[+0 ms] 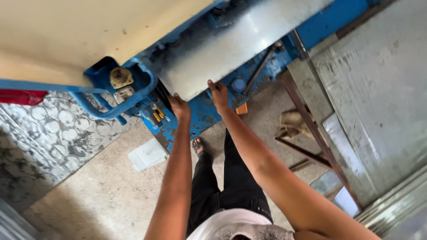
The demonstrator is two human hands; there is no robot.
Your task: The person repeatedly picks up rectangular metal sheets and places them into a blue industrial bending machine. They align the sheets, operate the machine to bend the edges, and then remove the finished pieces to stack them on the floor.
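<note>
Both hands on the near edge of the metal sheet (pixel 231 44) lying on the blue machine (pixel 195 120): left hand (pixel 180 106) and right hand (pixel 219 94) curled over it. Best keep pressure even, fingers clear.

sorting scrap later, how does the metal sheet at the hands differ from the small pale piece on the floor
The metal sheet is large, grey and shiny, and lies on the blue machine; the floor piece is small, whitish and lies flat on the concrete. The left hand and right hand grip the sheet's near edge; nothing touches the floor piece. Both look flat and rectangular.
</note>
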